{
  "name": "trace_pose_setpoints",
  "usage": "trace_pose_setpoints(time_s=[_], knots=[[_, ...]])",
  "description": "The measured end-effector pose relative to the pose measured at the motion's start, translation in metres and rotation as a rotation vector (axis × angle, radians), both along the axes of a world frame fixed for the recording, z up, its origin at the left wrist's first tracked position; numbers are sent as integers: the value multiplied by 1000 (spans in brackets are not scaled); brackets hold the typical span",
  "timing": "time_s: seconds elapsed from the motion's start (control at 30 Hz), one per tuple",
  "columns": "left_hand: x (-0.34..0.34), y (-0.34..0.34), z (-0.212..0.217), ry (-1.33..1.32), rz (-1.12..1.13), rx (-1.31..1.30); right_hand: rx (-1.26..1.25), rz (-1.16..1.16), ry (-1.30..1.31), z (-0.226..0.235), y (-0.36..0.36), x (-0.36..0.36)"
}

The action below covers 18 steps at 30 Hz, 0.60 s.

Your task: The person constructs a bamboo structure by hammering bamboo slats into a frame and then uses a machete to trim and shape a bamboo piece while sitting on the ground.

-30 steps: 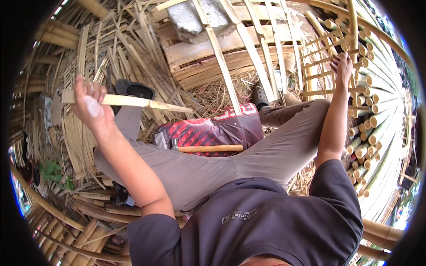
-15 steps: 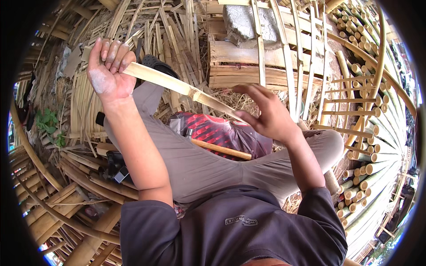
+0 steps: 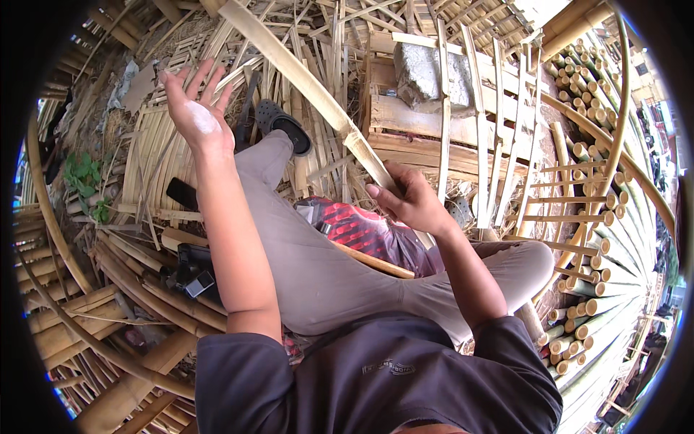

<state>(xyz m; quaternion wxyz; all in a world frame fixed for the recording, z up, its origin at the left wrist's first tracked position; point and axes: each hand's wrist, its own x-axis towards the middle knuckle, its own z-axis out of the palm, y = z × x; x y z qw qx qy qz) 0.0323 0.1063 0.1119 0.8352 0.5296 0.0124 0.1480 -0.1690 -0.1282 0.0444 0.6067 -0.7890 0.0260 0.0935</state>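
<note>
My right hand is closed around a long split bamboo strip. The strip slants up and away to the far left, with a node partway along and its lower end showing below the hand. My left hand is raised off to the left, palm turned up and fingers spread, holding nothing; a white patch marks its palm. A red and dark patterned cloth lies between my legs. On it rests a tool with a wooden handle, its head partly hidden beside my leg.
A grey concrete block sits on a wooden slatted platform, with several bamboo strips leaning across it. Bamboo poles are stacked at the right. Split strips cover the ground at left, near a dark clog.
The bamboo strip has swung up and away from my left hand, whose fingers have spread. My right hand has moved slightly down and left and now grips the strip.
</note>
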Motion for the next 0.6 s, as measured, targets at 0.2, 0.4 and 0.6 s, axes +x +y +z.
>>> trace_pose_setpoints(time_s=[0.2,0.4,0.6], knots=[[-19,-5,-31,97,-453,475,-99,-123,-112,-15,-6,4],[-53,-20,-36,-101,-697,668,453,-182,64,20,2,8],[-139,-45,-55,-23,-892,551,731,-285,-86,30,11,26]])
